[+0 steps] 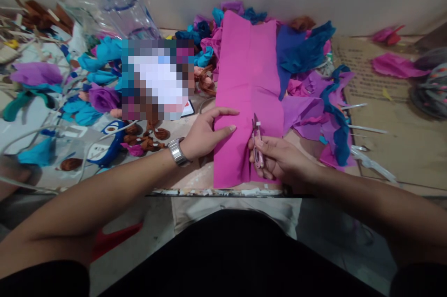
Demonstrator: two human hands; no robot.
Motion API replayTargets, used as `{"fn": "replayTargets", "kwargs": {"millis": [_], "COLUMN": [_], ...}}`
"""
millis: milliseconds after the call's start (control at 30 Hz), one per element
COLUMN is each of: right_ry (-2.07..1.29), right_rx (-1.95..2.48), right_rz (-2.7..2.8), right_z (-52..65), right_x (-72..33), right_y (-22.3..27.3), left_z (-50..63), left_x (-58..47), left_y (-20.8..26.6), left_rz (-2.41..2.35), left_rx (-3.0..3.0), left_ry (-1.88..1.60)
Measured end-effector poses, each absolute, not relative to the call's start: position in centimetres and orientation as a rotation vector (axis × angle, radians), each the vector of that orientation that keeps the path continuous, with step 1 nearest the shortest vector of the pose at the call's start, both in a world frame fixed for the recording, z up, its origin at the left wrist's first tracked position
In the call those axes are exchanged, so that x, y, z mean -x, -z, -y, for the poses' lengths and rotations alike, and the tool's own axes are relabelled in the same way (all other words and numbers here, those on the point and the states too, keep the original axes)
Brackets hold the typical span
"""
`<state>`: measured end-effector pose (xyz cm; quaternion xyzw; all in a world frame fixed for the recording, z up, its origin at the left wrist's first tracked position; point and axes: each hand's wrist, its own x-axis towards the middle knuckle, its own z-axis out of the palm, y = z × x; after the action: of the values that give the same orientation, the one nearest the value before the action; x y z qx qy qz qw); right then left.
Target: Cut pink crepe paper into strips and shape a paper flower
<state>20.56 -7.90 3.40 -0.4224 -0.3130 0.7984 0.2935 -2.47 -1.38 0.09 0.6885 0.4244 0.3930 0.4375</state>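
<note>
A long sheet of bright pink crepe paper (230, 73) lies lengthwise in front of me, with a lengthwise slit or edge in its near part. On its left side my left hand (211, 134) rests with thumb and fingers spread, a metal watch on the wrist. My right hand (270, 155) is closed around a small pink utility knife (259, 150). The knife's blade points away from me, just over the paper. Whether the blade tip touches the paper, I cannot tell.
Crumpled blue crepe paper (309, 50) and purple pieces (303, 111) lie to the right, beside a cardboard sheet (394, 148). At left stand a clear plastic bottle (127, 10) and a blue-rimmed round item (108, 143) among paper flowers and cables. A blurred-out patch covers something behind my left hand.
</note>
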Motion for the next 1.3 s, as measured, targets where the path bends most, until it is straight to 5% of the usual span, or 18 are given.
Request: {"fn": "replayTargets", "kwargs": {"millis": [1300], "right_ry": [-2.108], "right_rx": [1.116], "right_rz": [0.877], "right_z": [7.8], "right_x": [-20.7], "right_y": [-2.9], "left_z": [2.6], "left_x": [2.2], "left_y": [-0.9], "left_rz": [-0.985], "left_rx": [-1.818], "left_ry": [-1.041]}}
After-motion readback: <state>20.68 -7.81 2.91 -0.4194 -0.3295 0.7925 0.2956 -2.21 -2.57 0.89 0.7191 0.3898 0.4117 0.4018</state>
